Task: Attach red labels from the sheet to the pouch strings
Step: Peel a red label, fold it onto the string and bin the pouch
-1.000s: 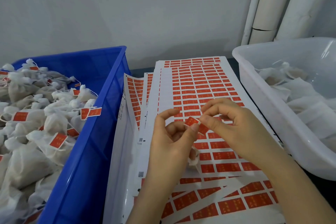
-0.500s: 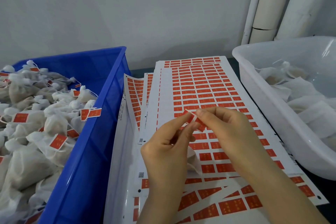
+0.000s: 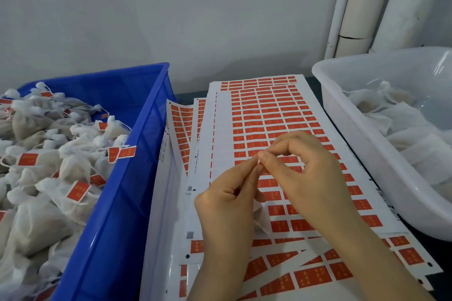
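Over the label sheets, my left hand and my right hand meet fingertip to fingertip. Both pinch a red label that is almost hidden between the fingers. A white mesh pouch hangs under my left palm, held by that hand; its string cannot be made out. The top sheet carries rows of red labels, with a bare strip along its left side.
A blue crate on the left is piled with labelled white pouches. A white tub on the right holds pouches without labels. More label sheets fan out near the front edge. White pipes stand at the back right.
The red label was open and plainly visible between my fingers; now both hands have pressed together over it, so only a sliver shows. The hands shifted slightly up the sheet.
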Tool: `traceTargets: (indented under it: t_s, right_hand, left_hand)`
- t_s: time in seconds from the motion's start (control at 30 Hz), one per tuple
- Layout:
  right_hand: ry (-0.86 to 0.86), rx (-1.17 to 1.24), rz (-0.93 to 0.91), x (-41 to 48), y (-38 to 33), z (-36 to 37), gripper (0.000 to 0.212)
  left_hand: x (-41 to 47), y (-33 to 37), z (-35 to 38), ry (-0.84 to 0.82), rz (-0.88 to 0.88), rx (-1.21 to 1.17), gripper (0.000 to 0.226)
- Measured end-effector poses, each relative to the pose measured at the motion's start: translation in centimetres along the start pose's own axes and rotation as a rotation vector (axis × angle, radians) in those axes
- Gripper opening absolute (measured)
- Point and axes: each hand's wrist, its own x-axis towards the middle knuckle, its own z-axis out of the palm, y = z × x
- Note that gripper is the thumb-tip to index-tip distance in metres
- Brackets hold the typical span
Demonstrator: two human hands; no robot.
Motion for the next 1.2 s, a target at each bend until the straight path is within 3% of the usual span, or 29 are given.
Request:
traceTargets:
  t_s: [0.13, 0.27, 0.37, 0.6, 0.97, 1.1, 1.2]
  right_hand:
    - [0.028, -0.029, -0.078, -0.1, -0.4, 0.2, 0.019]
    - [-0.083, 0.205, 0.202, 0.4, -0.2, -0.3, 0.04]
    - [-0.251, 0.287, 0.267, 0.5, 0.4, -0.1, 0.054]
    - [-0.179, 0.466, 0.276, -0.1, 0.5, 0.7, 0.022]
    - [-0.11, 0.494, 0.275, -0.3, 0.8, 1.1, 0.022]
    - [-0.081, 0.449, 0.267, -0.3, 1.1, 1.3, 0.007]
    - [-0.065, 0.414, 0.219, -0.5, 1.4, 1.6, 0.009]
  left_hand:
    - [0.3, -0.1, -0.2, -0.027, -0.137, -0.092, 0.016]
    - [0.8, -0.3, -0.6, -0.054, -0.319, -0.221, 0.017]
    - [1.0, -0.4, -1.0, -0.083, -0.399, -0.301, 0.028]
    - [1.2, -0.5, -1.2, -0.092, -0.429, -0.438, 0.024]
    - [1.2, -0.6, -1.1, -0.073, -0.431, -0.483, 0.024]
    - [1.2, -0.5, -1.0, -0.063, -0.413, -0.463, 0.023]
    - [1.0, -0.3, -0.7, -0.019, -0.362, -0.403, 0.016]
